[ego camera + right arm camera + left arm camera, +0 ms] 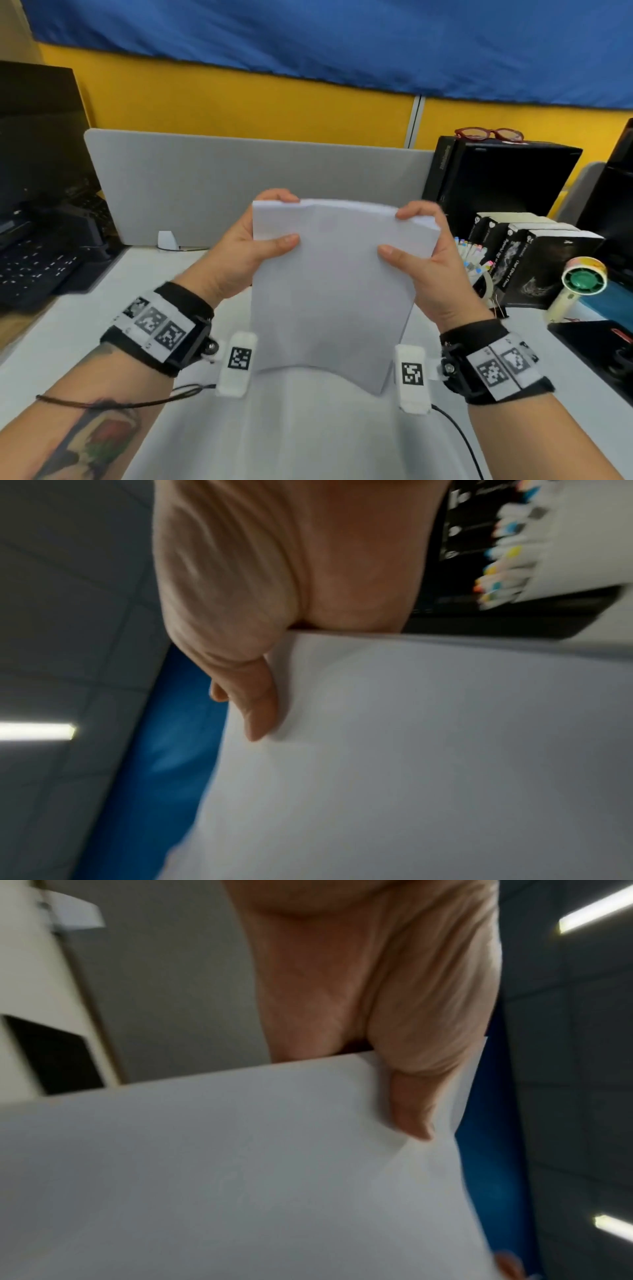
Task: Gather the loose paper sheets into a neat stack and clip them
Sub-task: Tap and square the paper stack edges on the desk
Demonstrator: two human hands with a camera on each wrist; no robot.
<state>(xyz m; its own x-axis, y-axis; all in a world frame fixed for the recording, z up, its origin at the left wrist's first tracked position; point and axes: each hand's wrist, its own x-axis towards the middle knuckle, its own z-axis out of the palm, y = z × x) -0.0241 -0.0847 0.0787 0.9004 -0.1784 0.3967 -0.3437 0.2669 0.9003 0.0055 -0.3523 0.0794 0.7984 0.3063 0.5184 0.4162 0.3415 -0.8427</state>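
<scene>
A stack of white paper sheets [329, 284] stands nearly upright above the white desk [308, 428], held in the air by both hands. My left hand [260, 236] grips its upper left edge, thumb on the front face and fingers curled behind the top. My right hand [414, 240] grips the upper right edge the same way. The sheets at the top right corner are slightly fanned. In the left wrist view the thumb [414, 1110] presses on the paper [240, 1177]. In the right wrist view the thumb [260, 702] lies on the paper [411, 750]. A binder clip [498, 308] lies on the desk at right.
A grey divider panel [239, 178] stands behind the desk. A keyboard and monitor [37, 205] sit at left. At right are black boxes [534, 260], a cup of markers [474, 253], a small hand fan [582, 281] and red glasses [489, 134] on a black case.
</scene>
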